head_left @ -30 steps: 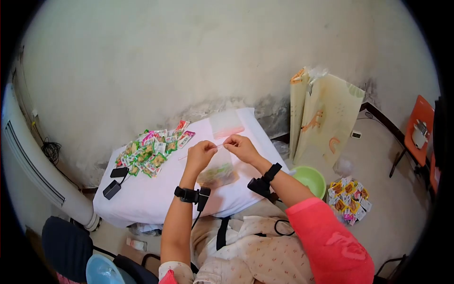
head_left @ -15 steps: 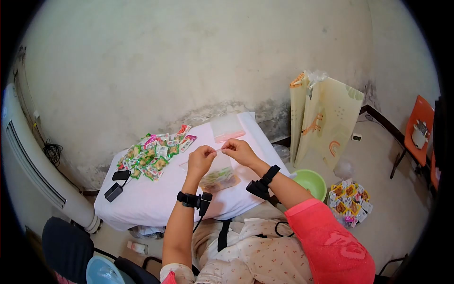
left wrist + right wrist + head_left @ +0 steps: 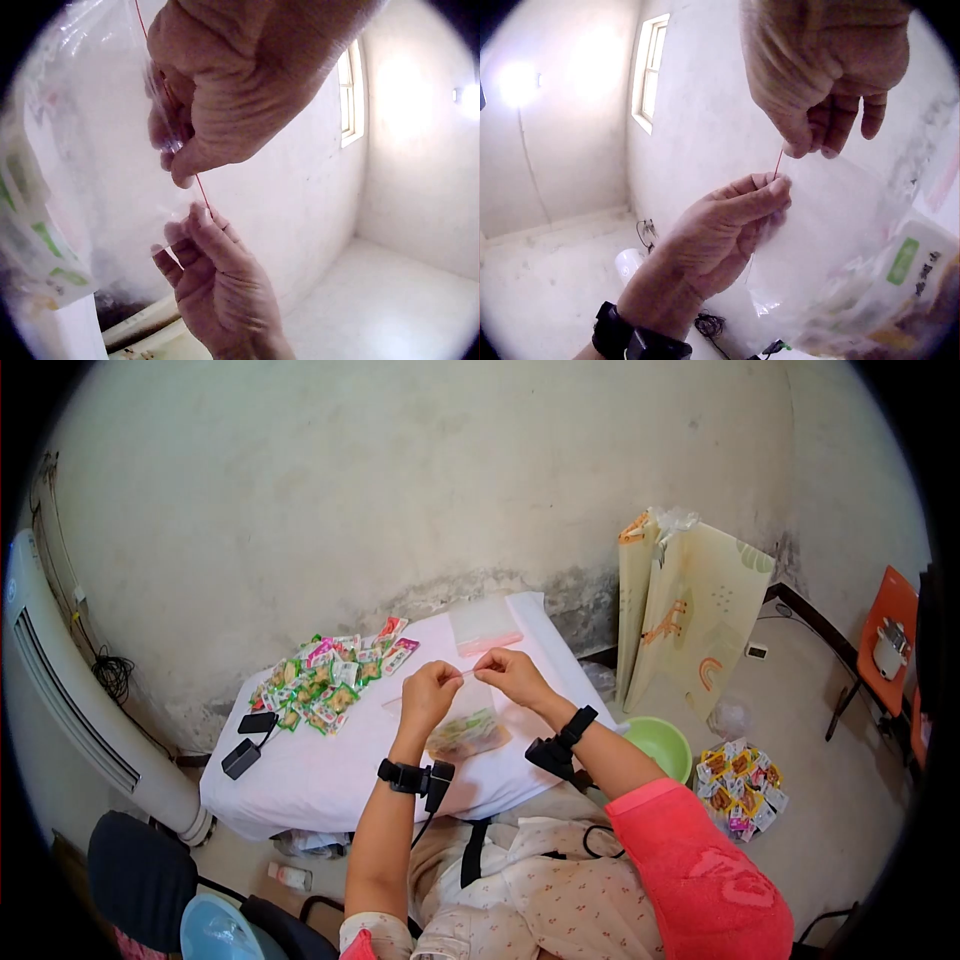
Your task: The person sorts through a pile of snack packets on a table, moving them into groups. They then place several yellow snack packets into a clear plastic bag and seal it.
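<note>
A clear zip bag [image 3: 468, 730] with a red line along its top edge hangs between both hands, just over the white-covered table. Green-and-white snack packets [image 3: 900, 274] show through its lower part. My left hand [image 3: 428, 695] pinches the red-lined edge between thumb and fingers. Close beside it, my right hand [image 3: 512, 675] pinches the same edge with thumb and forefinger. In the left wrist view a short piece of the red line [image 3: 202, 191] shows between the two hands.
Loose snack packets [image 3: 320, 680] lie heaped on the table's left side, near a black phone [image 3: 258, 723] and a black box [image 3: 240, 759]. Another clear bag [image 3: 484, 625] lies at the back. A green basin [image 3: 660, 745] and a pile of yellow packets [image 3: 740, 790] stand right of the table.
Both hands keep their pinch on the bag's edge and have hardly moved. The whole head view has shifted slightly.
</note>
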`<action>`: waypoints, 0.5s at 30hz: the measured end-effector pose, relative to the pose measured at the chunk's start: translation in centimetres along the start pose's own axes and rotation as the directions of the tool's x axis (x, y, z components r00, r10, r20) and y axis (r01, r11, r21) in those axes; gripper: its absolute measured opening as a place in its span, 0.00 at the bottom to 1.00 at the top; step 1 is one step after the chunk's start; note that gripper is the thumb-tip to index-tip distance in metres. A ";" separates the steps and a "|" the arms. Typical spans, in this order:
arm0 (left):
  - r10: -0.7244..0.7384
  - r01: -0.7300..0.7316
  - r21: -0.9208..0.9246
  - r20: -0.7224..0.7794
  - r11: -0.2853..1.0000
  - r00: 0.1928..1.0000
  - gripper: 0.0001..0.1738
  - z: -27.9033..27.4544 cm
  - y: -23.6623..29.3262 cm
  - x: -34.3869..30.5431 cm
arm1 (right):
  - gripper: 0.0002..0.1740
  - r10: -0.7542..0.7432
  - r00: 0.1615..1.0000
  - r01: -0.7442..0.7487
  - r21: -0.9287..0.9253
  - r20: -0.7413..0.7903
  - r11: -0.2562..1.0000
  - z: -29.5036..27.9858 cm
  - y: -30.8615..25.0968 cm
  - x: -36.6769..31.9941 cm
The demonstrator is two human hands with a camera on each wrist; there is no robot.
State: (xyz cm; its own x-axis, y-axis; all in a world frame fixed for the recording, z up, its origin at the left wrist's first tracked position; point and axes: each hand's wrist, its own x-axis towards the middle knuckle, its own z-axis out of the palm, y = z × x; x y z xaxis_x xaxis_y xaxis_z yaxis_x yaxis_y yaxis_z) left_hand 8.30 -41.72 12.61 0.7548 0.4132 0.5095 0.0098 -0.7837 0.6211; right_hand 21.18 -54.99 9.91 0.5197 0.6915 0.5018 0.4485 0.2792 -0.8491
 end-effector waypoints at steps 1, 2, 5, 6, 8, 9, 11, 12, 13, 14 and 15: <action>0.008 -0.008 -0.011 -0.004 1.000 1.000 0.08 0.1 0.0 0.0 | 0.05 0.002 1.000 -0.002 0.000 0.001 1.000 0.0 0.0 0.0; 0.007 -0.007 -0.011 -0.003 1.000 1.000 0.08 0.1 0.1 0.0 | 0.05 0.003 1.000 -0.003 0.004 0.003 1.000 0.0 0.0 -0.1; -0.024 0.024 0.006 -0.002 1.000 1.000 0.08 0.1 0.2 0.0 | 0.05 0.001 1.000 -0.001 0.016 0.006 1.000 0.0 0.1 0.0; -0.011 0.011 0.020 0.001 1.000 1.000 0.07 0.1 0.2 0.0 | 0.05 -0.003 1.000 0.002 0.025 0.008 1.000 0.0 0.1 0.0; 0.002 -0.002 0.034 0.006 0.999 1.000 0.06 0.1 0.3 0.0 | 0.05 0.000 1.000 0.000 0.033 0.004 0.999 0.1 0.2 0.0; 0.026 -0.026 0.034 0.002 0.999 1.000 0.07 0.1 0.3 0.0 | 0.05 0.001 1.000 -0.001 0.042 0.000 0.999 0.1 0.2 -0.1; 0.049 -0.049 0.034 -0.002 0.998 0.999 0.08 0.2 0.4 -0.1 | 0.04 -0.003 1.000 0.003 0.016 0.001 1.000 0.0 0.2 -0.1; 0.054 -0.054 0.014 0.025 0.998 0.998 0.09 0.3 0.4 -0.1 | 0.04 -0.008 1.000 0.008 -0.010 0.002 1.000 0.0 0.2 -0.1; 0.059 -0.059 -0.007 0.053 0.998 0.997 0.09 0.3 0.3 -0.1 | 0.04 -0.008 1.000 0.008 -0.010 0.003 1.000 0.1 0.2 -0.1; 0.059 -0.058 -0.007 0.052 0.998 0.997 0.09 0.3 0.3 -0.1 | 0.04 -0.008 1.000 0.008 -0.007 0.010 1.000 0.1 0.2 -0.1; 0.026 -0.024 -0.025 0.066 0.999 0.997 0.09 0.4 0.2 0.0 | 0.04 -0.009 1.000 0.009 -0.004 0.018 1.000 0.2 0.2 -0.1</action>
State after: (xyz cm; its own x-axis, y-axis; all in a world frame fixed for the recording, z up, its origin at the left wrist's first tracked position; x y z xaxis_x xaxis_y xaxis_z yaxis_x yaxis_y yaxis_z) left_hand 8.55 -42.02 12.50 0.7963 0.3612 0.4852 -0.0249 -0.7818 0.6230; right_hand 21.10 -54.88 9.66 0.5026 0.7008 0.5062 0.4560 0.2826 -0.8439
